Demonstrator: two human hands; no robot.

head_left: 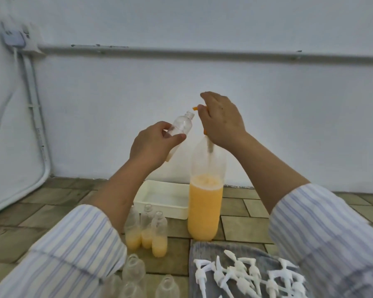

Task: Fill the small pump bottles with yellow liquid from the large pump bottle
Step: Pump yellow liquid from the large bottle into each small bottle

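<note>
- At the bottom edge, a cluster of empty small bottles (pixel 134 269) is cut off by the frame and partly covered by the left striped sleeve (pixel 69 254); their count cannot be told.
- To the right, white pump heads (pixel 246 274) lie in a tangled heap on a grey cloth (pixel 205 250); the right sleeve (pixel 323 233) hides the heap's right part, and the frame cuts off its near part.
- Behind the empties stand three small open bottles (pixel 159 233), close together, each with yellow liquid in its lower part; the leftmost is half hidden by the left forearm.
- The large bottle (pixel 205 207) stands upright on the tiled floor (pixel 246 229), just beyond the cloth, a bit over half full of yellow liquid.
- A white tray (pixel 159 197) lies behind it near the wall; its right end is hidden by the large bottle.
- The left hand (pixel 153 145) grips a small clear bottle (pixel 181 125) between thumb and fingers, tilted, its open mouth just beside the orange spout (pixel 194 108).
- The right hand (pixel 222 121) covers the pump head on top of the large bottle, fingers curled over it; only the spout's tip and an orange sliver below the palm show, so the exact grip cannot be told.
- No stream is discernible between spout and mouth.
</note>
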